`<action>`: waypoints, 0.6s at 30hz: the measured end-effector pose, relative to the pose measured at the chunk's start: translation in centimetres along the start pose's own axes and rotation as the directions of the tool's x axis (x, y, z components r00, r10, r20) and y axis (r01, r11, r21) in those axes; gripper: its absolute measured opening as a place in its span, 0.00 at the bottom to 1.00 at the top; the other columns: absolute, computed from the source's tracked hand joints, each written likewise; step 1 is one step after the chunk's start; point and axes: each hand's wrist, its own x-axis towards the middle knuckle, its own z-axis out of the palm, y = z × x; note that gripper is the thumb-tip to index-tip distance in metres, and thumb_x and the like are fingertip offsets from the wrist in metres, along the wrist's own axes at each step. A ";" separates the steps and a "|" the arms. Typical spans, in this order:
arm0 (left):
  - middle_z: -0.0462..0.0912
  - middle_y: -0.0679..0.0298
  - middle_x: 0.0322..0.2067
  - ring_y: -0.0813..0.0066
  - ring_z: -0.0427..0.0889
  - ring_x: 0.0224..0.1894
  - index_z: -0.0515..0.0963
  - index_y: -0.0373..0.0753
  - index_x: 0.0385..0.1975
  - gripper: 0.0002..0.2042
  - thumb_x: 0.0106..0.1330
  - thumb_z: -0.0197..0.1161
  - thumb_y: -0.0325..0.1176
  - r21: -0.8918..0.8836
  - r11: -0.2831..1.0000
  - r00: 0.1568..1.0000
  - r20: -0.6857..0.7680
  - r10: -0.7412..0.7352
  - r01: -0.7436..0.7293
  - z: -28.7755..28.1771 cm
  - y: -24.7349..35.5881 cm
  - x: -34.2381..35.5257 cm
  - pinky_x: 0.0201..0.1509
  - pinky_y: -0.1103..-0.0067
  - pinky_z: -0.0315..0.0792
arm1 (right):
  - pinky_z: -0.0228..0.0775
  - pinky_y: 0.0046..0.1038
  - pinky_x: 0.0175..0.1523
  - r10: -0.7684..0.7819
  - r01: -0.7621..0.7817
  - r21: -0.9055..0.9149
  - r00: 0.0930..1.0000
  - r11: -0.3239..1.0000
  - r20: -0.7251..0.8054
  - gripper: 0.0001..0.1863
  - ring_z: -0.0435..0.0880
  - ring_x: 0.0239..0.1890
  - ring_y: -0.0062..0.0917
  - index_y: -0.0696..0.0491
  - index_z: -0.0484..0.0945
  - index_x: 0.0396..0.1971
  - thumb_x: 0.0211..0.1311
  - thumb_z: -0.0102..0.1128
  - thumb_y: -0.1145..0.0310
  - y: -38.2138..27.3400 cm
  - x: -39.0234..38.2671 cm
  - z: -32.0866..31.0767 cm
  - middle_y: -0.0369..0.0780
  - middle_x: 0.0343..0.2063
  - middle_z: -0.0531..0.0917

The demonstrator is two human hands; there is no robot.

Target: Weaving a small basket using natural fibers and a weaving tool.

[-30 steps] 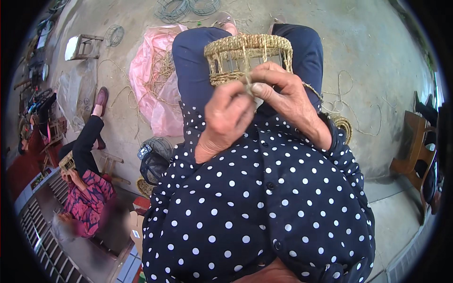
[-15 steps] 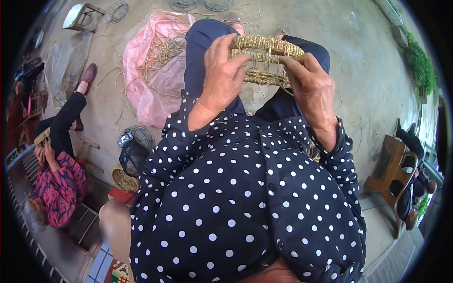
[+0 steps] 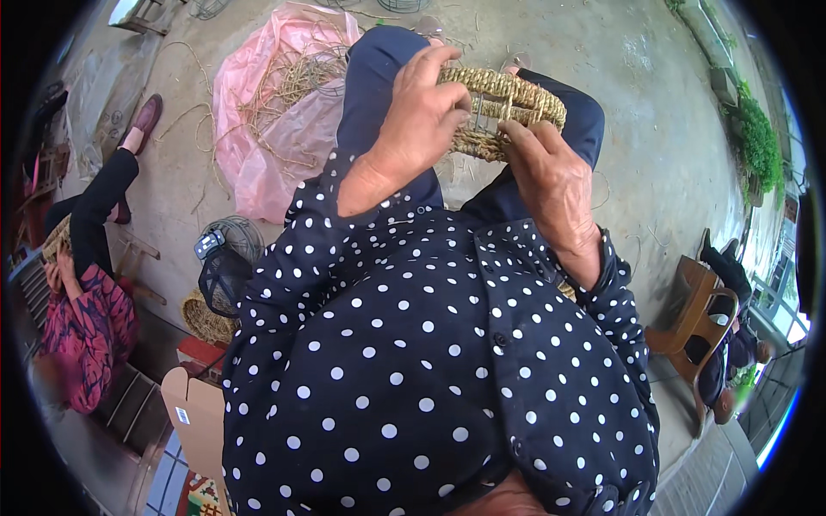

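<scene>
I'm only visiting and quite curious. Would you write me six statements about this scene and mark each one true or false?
1. The left hand holds one end of the woven basket. True.
2. The right hand hangs clear of the basket. False: its fingers are on the basket.
3. The plastic sheet on the ground is green. False: it is pink.
4. Loose straw strands lie on that sheet. True.
5. The worker's shirt is striped. False: it is dark with white dots.
6. Another person in a patterned top is off to the left. True.
</scene>
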 end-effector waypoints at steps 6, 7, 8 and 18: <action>0.72 0.58 0.53 0.60 0.68 0.59 0.76 0.35 0.26 0.06 0.48 0.65 0.21 0.023 1.000 0.998 -0.060 -0.007 0.009 -2.3 -0.7 -2.2 0.61 0.70 0.62 | 0.72 0.32 0.38 -0.088 0.090 0.089 0.996 0.992 -0.022 0.11 0.79 0.35 0.33 0.51 0.79 0.39 0.54 0.62 0.72 0.0 1.1 -0.3 0.38 0.32 0.77; 0.73 0.59 0.52 0.63 0.70 0.57 0.77 0.34 0.27 0.06 0.50 0.65 0.21 -0.140 0.982 0.991 -0.016 -0.134 0.130 -2.7 -0.8 -2.8 0.59 0.72 0.64 | 0.72 0.32 0.39 -0.102 0.104 0.149 0.994 0.983 -0.025 0.10 0.79 0.37 0.34 0.51 0.79 0.38 0.54 0.62 0.71 0.1 1.4 -0.3 0.38 0.33 0.77; 0.74 0.62 0.49 0.72 0.74 0.49 0.77 0.33 0.30 0.05 0.54 0.63 0.20 -0.205 0.963 0.983 -0.025 -0.182 0.174 -2.9 -0.8 -3.2 0.52 0.79 0.68 | 0.71 0.33 0.41 -0.094 0.108 0.200 0.992 0.974 -0.079 0.09 0.79 0.37 0.35 0.53 0.79 0.38 0.55 0.62 0.71 -0.1 1.9 -0.4 0.39 0.33 0.78; 0.78 0.68 0.33 0.88 0.71 0.27 0.76 0.31 0.34 0.03 0.65 0.57 0.24 -0.692 0.497 0.809 0.221 -0.544 0.523 -2.9 0.7 -2.1 0.32 0.89 0.67 | 0.72 0.20 0.36 0.218 -0.205 0.732 0.973 0.649 0.079 0.09 0.79 0.30 0.15 0.59 0.79 0.38 0.59 0.63 0.71 -1.0 3.7 2.5 0.36 0.26 0.82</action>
